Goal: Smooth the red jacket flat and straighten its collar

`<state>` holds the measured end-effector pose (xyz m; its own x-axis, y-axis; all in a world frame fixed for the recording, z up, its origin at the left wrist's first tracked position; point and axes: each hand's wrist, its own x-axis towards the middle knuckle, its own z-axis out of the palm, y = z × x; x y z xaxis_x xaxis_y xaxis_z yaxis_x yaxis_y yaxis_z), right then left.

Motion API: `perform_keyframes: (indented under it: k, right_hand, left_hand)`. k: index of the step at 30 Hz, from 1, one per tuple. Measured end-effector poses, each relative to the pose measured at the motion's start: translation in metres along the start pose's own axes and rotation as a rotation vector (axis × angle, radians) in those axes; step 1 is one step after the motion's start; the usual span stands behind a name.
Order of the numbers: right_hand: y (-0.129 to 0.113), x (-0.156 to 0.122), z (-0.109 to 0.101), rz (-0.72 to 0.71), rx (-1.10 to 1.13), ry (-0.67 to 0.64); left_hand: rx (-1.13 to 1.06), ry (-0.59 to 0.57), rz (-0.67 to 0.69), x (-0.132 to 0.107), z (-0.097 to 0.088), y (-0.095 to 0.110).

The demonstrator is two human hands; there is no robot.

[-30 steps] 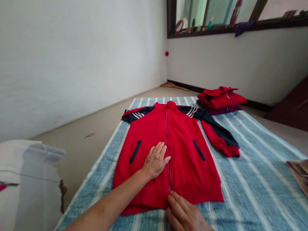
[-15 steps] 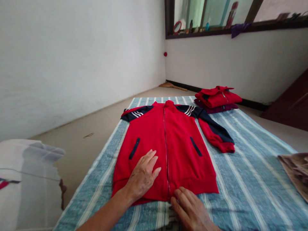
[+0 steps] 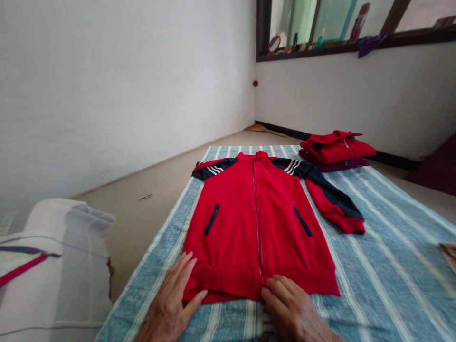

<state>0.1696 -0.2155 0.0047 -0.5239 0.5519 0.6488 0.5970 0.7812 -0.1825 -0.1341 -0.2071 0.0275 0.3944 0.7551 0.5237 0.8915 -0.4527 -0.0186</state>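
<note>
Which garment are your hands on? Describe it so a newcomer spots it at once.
On the blue-striped sheet, find the red zip-up jacket laid flat, with navy, white-striped shoulders. The left hand and right hand rest at its hem. The other red jacket beside it is folded, on a purple garment.
</note>
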Motion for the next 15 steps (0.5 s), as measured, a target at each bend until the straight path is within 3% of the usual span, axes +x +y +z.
perform_keyframes:
  k: [9, 15]
  right_hand:
    - [0.014, -0.014, -0.017, 0.073, -0.056, 0.08]
    - [0.018, -0.009, -0.012, 0.049, -0.102, 0.089]
  left_hand:
    - [0.09, 0.127, 0.008, -0.004, -0.004, 0.003]
    - [0.034, 0.095, 0.169, -0.012, -0.005, -0.009]
